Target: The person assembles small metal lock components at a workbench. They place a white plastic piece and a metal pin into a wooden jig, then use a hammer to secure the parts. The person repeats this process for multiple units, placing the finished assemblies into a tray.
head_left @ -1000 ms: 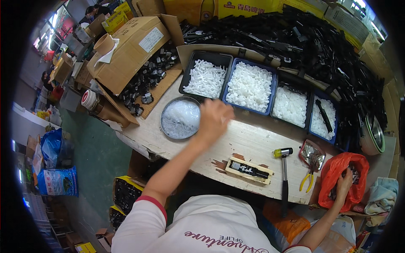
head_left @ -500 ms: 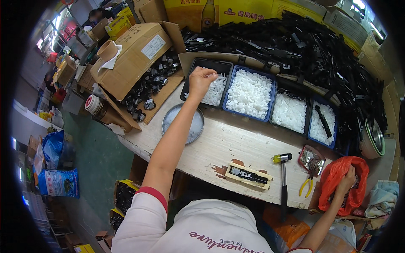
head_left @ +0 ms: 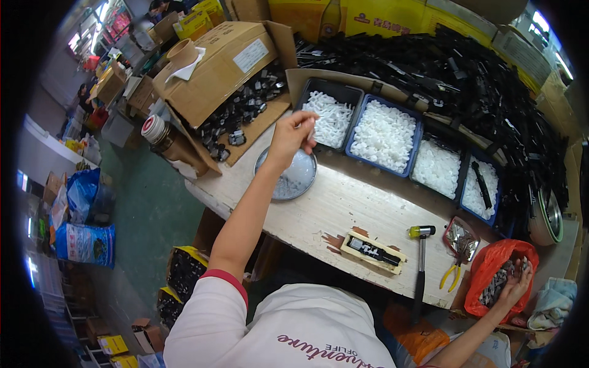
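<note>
My left hand hangs over the far edge of a round metal dish, close to the near corner of a black bin of white stick-like plastic pieces. Its thumb and fingers are pinched together; whatever lies between them is too small to make out. At the far right, my right hand is inside the mouth of a red plastic bag. Its curled fingers hold small grey metal parts, like those lying in the bag. A cream wooden block on the table cradles a black mechanism.
Right of the block lie a hammer, yellow-handled pliers and a red-edged tray of metal pins. Three more bins of white pieces line the table's back. Behind rises a heap of black parts; a cardboard box stands left.
My left hand has come back from over the black bin toward the dish. My right hand has risen in the bag, its fingers now showing with grey parts. The view has shifted slightly.
</note>
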`<action>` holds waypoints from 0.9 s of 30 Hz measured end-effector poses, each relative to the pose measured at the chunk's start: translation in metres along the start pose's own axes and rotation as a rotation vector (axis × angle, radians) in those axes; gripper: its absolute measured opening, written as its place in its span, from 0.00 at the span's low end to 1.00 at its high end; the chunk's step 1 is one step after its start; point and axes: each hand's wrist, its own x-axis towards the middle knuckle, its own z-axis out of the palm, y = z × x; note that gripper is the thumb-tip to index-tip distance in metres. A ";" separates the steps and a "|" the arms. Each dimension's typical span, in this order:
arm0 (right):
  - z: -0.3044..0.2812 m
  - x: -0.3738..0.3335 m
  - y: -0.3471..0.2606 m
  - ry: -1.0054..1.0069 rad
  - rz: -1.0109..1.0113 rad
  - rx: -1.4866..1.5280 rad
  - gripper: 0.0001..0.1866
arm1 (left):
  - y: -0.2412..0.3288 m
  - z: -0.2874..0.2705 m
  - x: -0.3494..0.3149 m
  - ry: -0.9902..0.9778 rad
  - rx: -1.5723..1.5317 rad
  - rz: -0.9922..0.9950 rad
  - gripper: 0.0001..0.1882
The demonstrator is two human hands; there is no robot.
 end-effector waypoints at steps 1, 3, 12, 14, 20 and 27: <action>0.002 -0.002 -0.002 -0.017 0.002 0.034 0.14 | 0.002 -0.004 -0.017 0.021 0.139 0.021 0.07; 0.008 -0.005 -0.009 -0.050 -0.018 0.061 0.14 | -0.007 -0.023 -0.046 0.074 0.434 0.039 0.06; 0.065 -0.039 -0.023 -0.066 -0.312 -0.418 0.14 | -0.034 -0.039 -0.099 0.090 1.011 0.329 0.08; 0.072 -0.047 -0.027 -0.043 -0.270 -0.428 0.14 | -0.037 -0.033 -0.093 0.112 1.062 0.357 0.07; 0.085 -0.068 -0.041 -0.027 -0.367 -0.453 0.13 | -0.048 -0.030 -0.088 0.091 1.197 0.404 0.07; 0.149 -0.118 -0.032 -0.512 -0.281 -0.352 0.07 | -0.002 -0.015 -0.113 0.097 0.293 0.046 0.06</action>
